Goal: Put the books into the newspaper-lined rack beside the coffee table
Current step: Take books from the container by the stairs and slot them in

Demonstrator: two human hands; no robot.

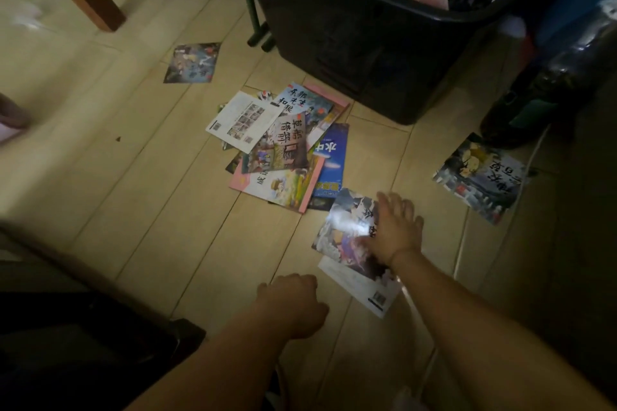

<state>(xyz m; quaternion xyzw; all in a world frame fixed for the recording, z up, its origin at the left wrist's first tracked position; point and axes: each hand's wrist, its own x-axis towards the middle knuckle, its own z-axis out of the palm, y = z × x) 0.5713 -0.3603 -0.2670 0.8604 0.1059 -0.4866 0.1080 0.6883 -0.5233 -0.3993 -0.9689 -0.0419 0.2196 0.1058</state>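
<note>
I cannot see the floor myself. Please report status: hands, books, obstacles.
Right hand flat on a book, left hand curled, holding nothing. Pile of books loose on the floor. Rack not identified.

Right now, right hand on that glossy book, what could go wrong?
1. The right hand rests flat on the glossy book, which overlaps a white booklet; lifting one may drag the other or miss it.
2. The messy pile may slide apart if grabbed whole.
3. Strays, the far-left book and the right-side book, could be overlooked.
</note>
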